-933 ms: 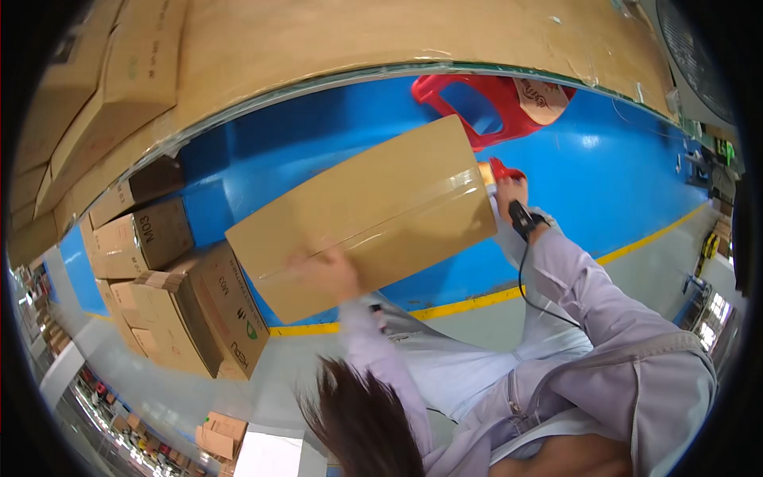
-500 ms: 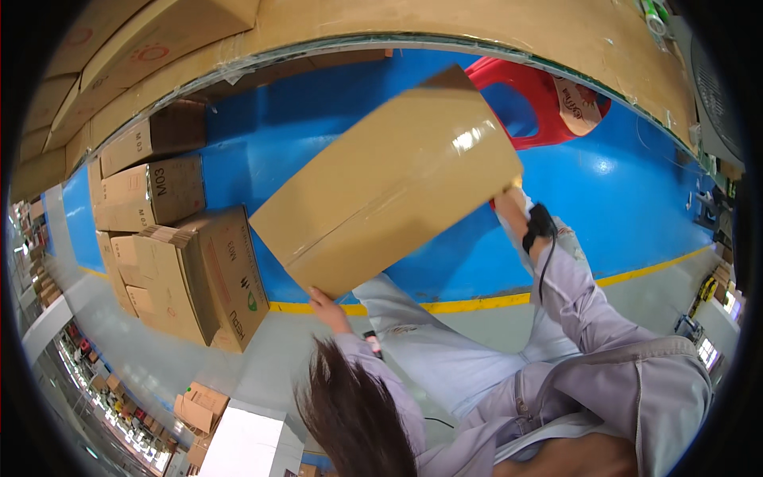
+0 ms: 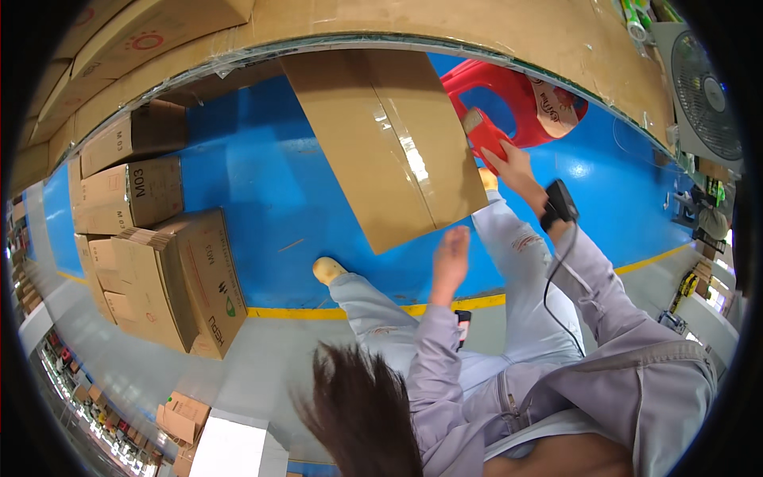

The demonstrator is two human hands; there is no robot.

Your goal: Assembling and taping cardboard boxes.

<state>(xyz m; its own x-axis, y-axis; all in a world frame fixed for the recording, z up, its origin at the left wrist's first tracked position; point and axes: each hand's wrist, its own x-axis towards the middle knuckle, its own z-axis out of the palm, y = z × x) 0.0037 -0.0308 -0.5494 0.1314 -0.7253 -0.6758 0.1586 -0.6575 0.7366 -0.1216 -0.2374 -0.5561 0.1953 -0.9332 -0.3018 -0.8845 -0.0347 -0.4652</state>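
Note:
A large closed cardboard box (image 3: 350, 135) with shiny tape along its seam sits in front of me over the blue floor, its far end meeting the workbench edge. My right hand (image 3: 515, 168) grips a red tape dispenser (image 3: 489, 140) with a tan end, beside the box's right side. My left hand (image 3: 451, 258) is just off the near edge of the box, empty, its fingers stretched out together. A black device with a cable is strapped to my right wrist.
Cardboard boxes (image 3: 155, 191) are stacked on the left, folded cartons (image 3: 159, 278) among them. A red plastic stool (image 3: 509, 95) stands behind the box. The cardboard-covered workbench (image 3: 445, 28) spans the far side, with a grey fan (image 3: 707, 95) at right.
Both hands have left the box, which has turned and moved away to the left. My left hand has come right, and the red tape dispenser now shows clearly in my right hand.

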